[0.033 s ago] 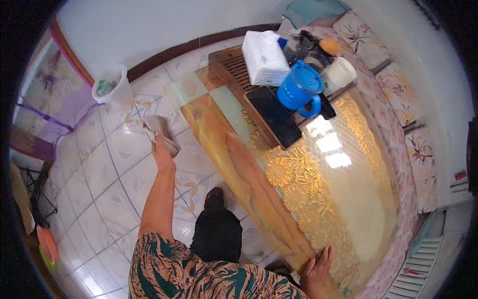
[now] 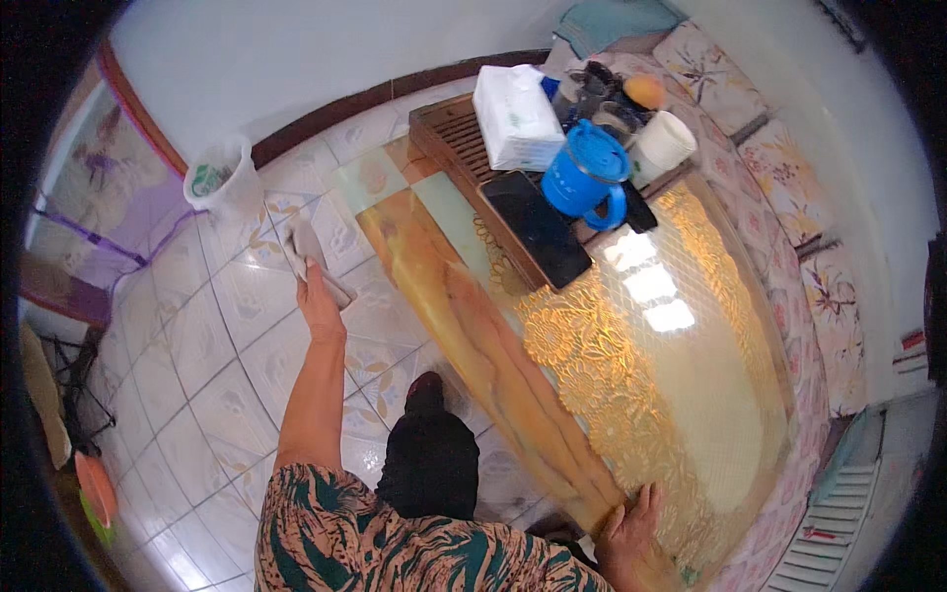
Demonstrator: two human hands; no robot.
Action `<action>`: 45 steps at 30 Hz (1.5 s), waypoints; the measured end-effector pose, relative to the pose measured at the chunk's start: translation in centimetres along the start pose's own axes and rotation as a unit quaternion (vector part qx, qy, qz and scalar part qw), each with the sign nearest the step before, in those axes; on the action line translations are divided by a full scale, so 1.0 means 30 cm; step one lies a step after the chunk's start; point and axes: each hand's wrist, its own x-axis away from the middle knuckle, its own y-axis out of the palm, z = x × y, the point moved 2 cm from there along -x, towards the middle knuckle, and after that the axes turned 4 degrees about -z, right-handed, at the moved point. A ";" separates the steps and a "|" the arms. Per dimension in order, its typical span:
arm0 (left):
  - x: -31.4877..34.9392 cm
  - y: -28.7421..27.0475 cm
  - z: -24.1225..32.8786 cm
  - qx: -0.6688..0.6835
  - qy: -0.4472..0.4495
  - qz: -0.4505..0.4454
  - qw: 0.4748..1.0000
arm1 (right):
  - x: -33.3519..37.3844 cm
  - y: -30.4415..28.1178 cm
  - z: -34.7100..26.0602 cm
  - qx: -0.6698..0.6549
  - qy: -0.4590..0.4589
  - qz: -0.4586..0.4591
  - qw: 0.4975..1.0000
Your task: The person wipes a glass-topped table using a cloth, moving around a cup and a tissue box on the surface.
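Note:
My left hand [image 2: 321, 306] is out over the tiled floor, to the left of the table. It grips what looks like a folded grey-beige cloth [image 2: 314, 249], seen partly edge-on and extending past the fingers. At the near end of the table [image 2: 483, 360], my right hand [image 2: 633, 538] lies with fingers spread. Its palm and thumb are by the marble-patterned edge, and its fingertips rest on the clear cover over the gold floral tablecloth [image 2: 602, 365]. Nothing shows in this hand.
On the table's far part, a slatted wooden tray [image 2: 449, 128] bears a tissue pack [image 2: 518, 116], a black phone [image 2: 536, 229], a blue lidded mug [image 2: 587, 176] and a white paper roll [image 2: 664, 143]. A white bin [image 2: 222, 176] stands by the wall. A floral-covered seat [image 2: 789, 286] borders the right side.
The cloth in my left hand has turned and now looks narrower. My right hand stays at the table's near end. The view has shifted slightly.

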 end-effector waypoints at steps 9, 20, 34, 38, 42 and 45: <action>0.178 0.347 0.111 -0.624 0.426 -0.166 0.634 | 0.009 0.026 0.002 -0.061 0.005 0.073 0.995; 0.588 0.254 0.058 -0.552 0.440 -0.507 0.494 | 0.015 0.083 0.036 -0.073 0.028 0.096 0.992; -0.038 0.524 0.115 -0.752 0.313 -0.198 0.545 | 0.016 0.064 0.032 -0.085 0.040 0.065 0.993; 0.010 0.475 0.089 -0.745 0.388 -0.232 0.491 | 0.016 0.063 0.032 -0.094 0.033 0.075 0.992; 0.169 0.389 0.040 -0.700 0.471 -0.283 0.456 | 0.018 0.089 0.042 -0.095 0.021 0.112 0.989; 0.380 0.347 0.011 -0.656 0.489 -0.332 0.470 | 0.024 0.087 0.038 -0.125 0.029 0.120 0.984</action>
